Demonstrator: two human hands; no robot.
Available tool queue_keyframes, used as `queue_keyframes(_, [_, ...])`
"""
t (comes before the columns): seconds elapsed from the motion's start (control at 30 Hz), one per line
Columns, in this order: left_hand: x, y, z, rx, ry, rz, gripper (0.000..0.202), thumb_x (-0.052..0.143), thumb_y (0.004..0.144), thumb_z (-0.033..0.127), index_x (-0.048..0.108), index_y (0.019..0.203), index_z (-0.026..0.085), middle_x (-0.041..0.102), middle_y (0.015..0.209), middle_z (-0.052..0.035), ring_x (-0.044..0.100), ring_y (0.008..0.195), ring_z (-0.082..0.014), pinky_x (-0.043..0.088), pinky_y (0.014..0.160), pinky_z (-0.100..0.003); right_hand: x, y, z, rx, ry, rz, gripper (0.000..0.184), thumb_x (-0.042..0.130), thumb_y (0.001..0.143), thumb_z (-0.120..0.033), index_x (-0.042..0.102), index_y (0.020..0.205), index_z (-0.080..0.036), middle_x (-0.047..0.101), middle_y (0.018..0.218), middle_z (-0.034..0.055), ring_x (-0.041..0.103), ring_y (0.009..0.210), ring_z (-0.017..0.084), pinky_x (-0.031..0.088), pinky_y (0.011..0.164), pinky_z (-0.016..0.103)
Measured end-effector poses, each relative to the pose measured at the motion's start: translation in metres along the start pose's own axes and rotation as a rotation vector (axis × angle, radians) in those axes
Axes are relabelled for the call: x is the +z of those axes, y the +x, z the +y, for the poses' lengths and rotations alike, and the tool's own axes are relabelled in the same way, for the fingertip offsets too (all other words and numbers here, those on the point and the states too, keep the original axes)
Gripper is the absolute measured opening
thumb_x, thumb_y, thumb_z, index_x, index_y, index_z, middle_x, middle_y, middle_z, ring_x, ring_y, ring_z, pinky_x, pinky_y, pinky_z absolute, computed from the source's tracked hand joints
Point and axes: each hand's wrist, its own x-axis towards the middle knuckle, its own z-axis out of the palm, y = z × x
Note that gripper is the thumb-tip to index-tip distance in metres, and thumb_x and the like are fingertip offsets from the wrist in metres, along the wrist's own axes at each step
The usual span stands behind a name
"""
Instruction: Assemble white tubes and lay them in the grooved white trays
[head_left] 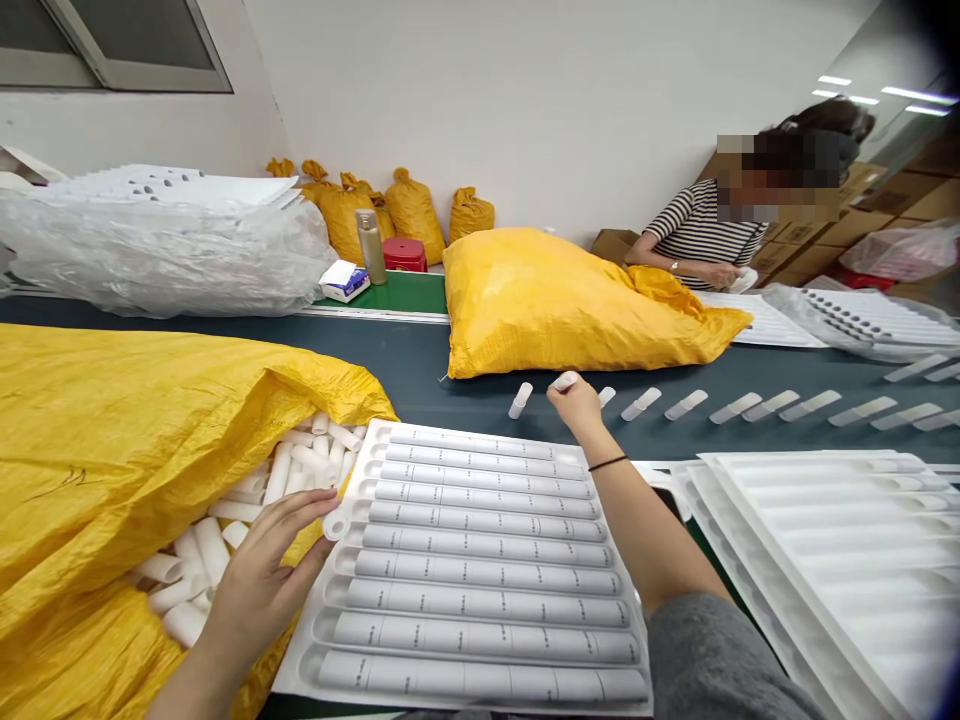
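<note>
Between the thumb and fingers of my left hand point(262, 570) is a short white plastic tube point(334, 524), its open end facing the tray. The hand is at the left edge of a white tray point(300, 665), whose grooves hold rows of white printed tubes point(480, 600). My right hand point(579, 408) reaches past the tray's far right corner, over the dark belt, closed around a white tube point(564, 381) with its end showing. Beside that hand, another white tube point(520, 400) stands on the belt. More white tubes point(281, 470) lie loose in an open yellow sack point(150, 420) at left.
A full yellow sack point(570, 300) lies across the dark conveyor belt point(405, 360). Several white tubes point(735, 407) line the belt rightward. Stacked white trays point(825, 560) stand at right. Across the belt, a person in a striped shirt point(709, 225) handles something white.
</note>
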Motion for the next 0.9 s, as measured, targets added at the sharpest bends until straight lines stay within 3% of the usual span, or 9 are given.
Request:
queue_keyframes(0.17, [0.01,0.006,0.013,-0.037,-0.065,0.036,0.031,0.057,0.087,0.028,0.056,0.119,0.028,0.062,0.119,-0.0044,0.058,0.112,-0.0223,0.046,0.1,-0.041,0.008,0.001,0.008,0.04,0.037,-0.143,0.029,0.057,0.092,-0.036,0.06,0.109,-0.013,0.064,0.105,0.0068,0.063,0.09,0.017,0.053,0.079,0.036])
queue_keyframes(0.33, [0.025,0.01,0.027,-0.063,-0.154,0.037,0.031,0.059,0.087,0.028,0.058,0.118,0.027,0.065,0.118,-0.0043,0.06,0.112,-0.0217,0.047,0.1,-0.041,-0.004,-0.003,0.015,0.045,0.004,-0.155,0.033,0.058,0.091,-0.039,0.06,0.112,-0.013,0.064,0.109,0.0085,0.063,0.094,0.019,0.052,0.082,0.037])
queue_keyframes(0.47, [0.034,0.013,0.037,-0.058,-0.188,0.016,0.028,0.059,0.087,0.028,0.061,0.114,0.025,0.067,0.116,-0.005,0.061,0.112,-0.022,0.048,0.1,-0.041,-0.019,-0.041,0.031,-0.025,-0.041,-0.157,0.028,0.057,0.088,-0.037,0.068,0.097,-0.012,0.07,0.096,0.0123,0.065,0.092,0.023,0.048,0.076,0.03])
queue_keyframes(0.6, [0.038,0.015,0.049,-0.032,-0.248,0.003,0.026,0.058,0.087,0.026,0.062,0.113,0.024,0.069,0.113,-0.0058,0.061,0.11,-0.0215,0.048,0.098,-0.04,-0.016,-0.085,0.047,-0.183,-0.072,-0.229,0.011,0.064,0.075,-0.013,0.072,0.081,-0.016,0.071,0.09,0.01,0.066,0.088,0.023,0.046,0.078,0.027])
queue_keyframes(0.77, [0.041,0.012,0.061,-0.087,-0.367,-0.015,0.027,0.059,0.088,0.029,0.061,0.114,0.023,0.067,0.112,-0.0071,0.061,0.109,-0.0218,0.048,0.098,-0.039,-0.023,-0.109,0.055,-0.307,-0.057,-0.164,0.022,0.064,0.072,-0.009,0.07,0.093,-0.012,0.067,0.106,0.0148,0.061,0.098,0.027,0.043,0.09,0.033])
queue_keyframes(0.83, [0.041,0.01,0.066,-0.097,-0.406,-0.049,0.029,0.055,0.09,0.03,0.056,0.118,0.023,0.065,0.113,-0.0076,0.06,0.109,-0.0207,0.048,0.096,-0.036,-0.033,-0.126,0.048,-0.313,-0.033,-0.105,0.026,0.061,0.077,-0.015,0.066,0.103,-0.014,0.066,0.105,0.0138,0.061,0.096,0.027,0.045,0.087,0.035])
queue_keyframes(0.9, [0.04,0.011,0.071,-0.051,-0.377,-0.132,0.032,0.05,0.093,0.03,0.051,0.125,0.023,0.062,0.116,-0.0076,0.059,0.11,-0.0197,0.048,0.095,-0.034,-0.04,-0.152,0.033,-0.388,0.145,-0.103,0.028,0.056,0.084,-0.024,0.062,0.112,-0.018,0.067,0.106,0.0102,0.062,0.09,0.023,0.049,0.08,0.031])
